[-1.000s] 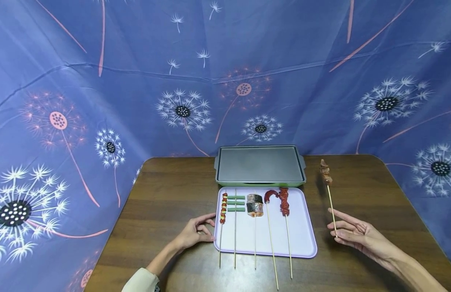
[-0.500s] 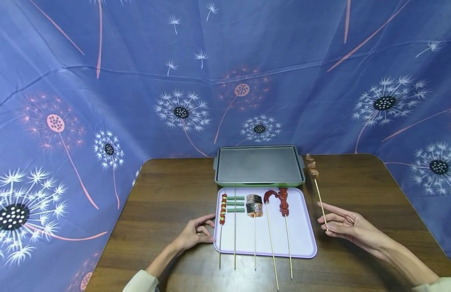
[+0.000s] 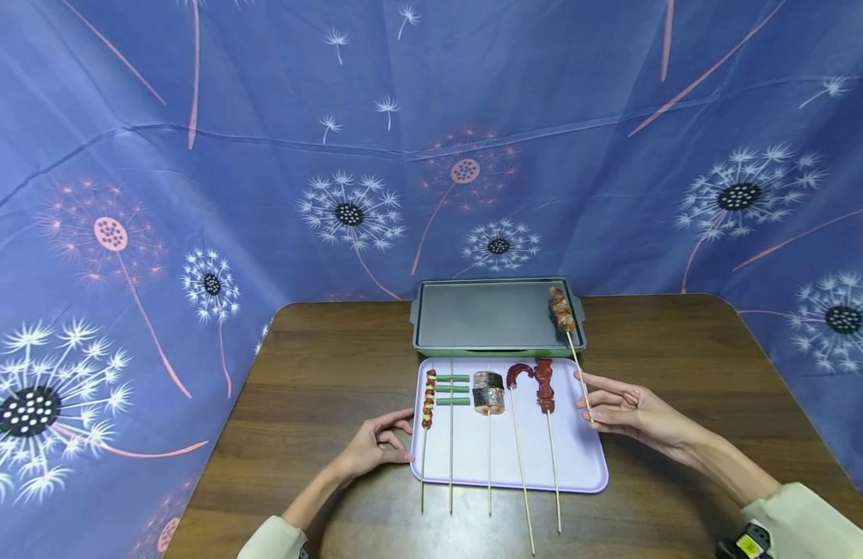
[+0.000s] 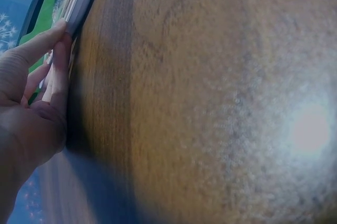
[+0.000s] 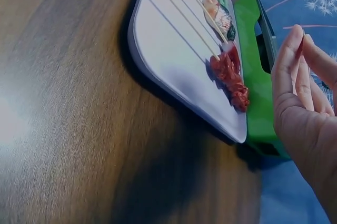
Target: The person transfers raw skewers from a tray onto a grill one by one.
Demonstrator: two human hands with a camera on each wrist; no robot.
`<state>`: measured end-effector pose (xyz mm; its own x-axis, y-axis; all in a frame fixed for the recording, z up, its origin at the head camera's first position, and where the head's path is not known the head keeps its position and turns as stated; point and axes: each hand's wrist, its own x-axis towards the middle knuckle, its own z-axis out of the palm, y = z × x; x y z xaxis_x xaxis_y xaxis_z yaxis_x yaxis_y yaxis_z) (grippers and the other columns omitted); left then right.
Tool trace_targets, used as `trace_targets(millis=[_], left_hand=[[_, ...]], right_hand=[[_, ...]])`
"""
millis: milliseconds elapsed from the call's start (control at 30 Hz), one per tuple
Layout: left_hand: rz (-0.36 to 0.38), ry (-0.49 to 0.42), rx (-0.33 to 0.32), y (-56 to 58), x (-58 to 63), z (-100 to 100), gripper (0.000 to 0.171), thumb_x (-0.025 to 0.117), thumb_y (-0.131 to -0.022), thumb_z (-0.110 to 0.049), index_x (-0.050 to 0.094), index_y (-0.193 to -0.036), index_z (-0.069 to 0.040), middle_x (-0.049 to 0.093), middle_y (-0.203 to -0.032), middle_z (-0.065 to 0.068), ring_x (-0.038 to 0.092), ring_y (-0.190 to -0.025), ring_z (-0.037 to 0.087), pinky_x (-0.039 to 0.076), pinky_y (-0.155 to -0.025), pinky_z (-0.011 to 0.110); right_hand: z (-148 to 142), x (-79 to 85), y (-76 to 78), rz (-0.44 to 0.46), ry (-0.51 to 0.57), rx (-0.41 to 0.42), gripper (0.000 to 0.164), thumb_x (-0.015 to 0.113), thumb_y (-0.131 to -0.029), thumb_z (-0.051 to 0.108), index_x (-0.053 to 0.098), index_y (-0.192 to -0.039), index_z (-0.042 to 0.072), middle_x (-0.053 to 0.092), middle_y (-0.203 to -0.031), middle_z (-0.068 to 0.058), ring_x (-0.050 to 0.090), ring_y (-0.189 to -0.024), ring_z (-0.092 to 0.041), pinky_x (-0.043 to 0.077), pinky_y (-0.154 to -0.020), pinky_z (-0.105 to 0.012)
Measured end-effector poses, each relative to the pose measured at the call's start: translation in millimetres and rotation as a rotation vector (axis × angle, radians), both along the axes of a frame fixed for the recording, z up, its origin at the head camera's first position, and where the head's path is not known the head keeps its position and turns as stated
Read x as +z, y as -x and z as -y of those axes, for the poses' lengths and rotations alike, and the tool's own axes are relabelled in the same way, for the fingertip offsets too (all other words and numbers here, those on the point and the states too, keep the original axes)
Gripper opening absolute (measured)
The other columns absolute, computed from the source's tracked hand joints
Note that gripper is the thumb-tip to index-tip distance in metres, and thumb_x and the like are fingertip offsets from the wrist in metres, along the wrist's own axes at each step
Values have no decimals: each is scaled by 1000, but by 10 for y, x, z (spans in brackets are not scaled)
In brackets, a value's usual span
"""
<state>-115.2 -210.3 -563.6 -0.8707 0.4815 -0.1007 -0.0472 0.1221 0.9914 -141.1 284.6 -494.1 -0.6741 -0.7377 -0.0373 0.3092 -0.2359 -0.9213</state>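
Observation:
My right hand [image 3: 630, 407] pinches the lower stick of a brown meat skewer [image 3: 561, 309] between thumb and fingers. In the head view its meat end overlaps the right side of a dark griddle [image 3: 490, 310]. At the left, my left hand [image 3: 375, 446] holds the edge of a pale lilac tray [image 3: 578, 470], thumb and fingers at its rim. Side by side on the tray lie a red-and-green skewer [image 3: 428, 400], a green-stick skewer [image 3: 452, 390], a fish skewer [image 3: 488, 392], a curled red skewer [image 3: 518, 374] and a red meat skewer [image 3: 544, 386].
The griddle's green base [image 5: 258, 108] stands right behind the tray on a brown wooden table [image 3: 319, 349]. Several sticks jut past the tray's front edge. Blue dandelion-print cloth [image 3: 263, 194] hangs behind and at the sides.
My right hand has carried the brown meat skewer leftward, from beside the griddle until its meat overlaps the griddle's right side. My left hand stays at the tray edge.

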Motion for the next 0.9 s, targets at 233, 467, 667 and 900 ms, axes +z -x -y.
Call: trace_targets(millis=[233,467,667,900], left_hand=[[-6,-16,-9,1,14,-15,78,79,-80,9,41,-149,12,54,-123,42,69,-77,0,57,-74,16],[-9,-1,-2,-2,24,-14,78,79,-79,10,43,-148,12,55,-122,41,69,-77,0,56,-73,16],[3,12,10,-9,38,-20,78,80,-79,8,43,-148,11,56,-123,41,69,-77,1,56,-73,16],[5,12,11,-11,30,-12,77,80,-81,7,43,-148,10,57,-123,39,69,-79,0,56,-74,16]], right_hand=[[-2,-58,73,111,121,38,59,34,-106,-10,50,-151,25,68,-134,-3,67,-122,-12,53,-104,-26],[-23,-89,103,198,182,59,56,31,-107,-9,56,-147,22,66,-138,-7,64,-127,-14,49,-109,-29],[11,-90,143,254,-12,-131,47,44,-105,-6,69,-129,26,74,-124,-4,69,-117,-11,55,-100,-26],[24,-123,195,269,-13,-176,45,43,-106,-5,72,-125,25,75,-121,-5,70,-114,-10,55,-99,-25]])
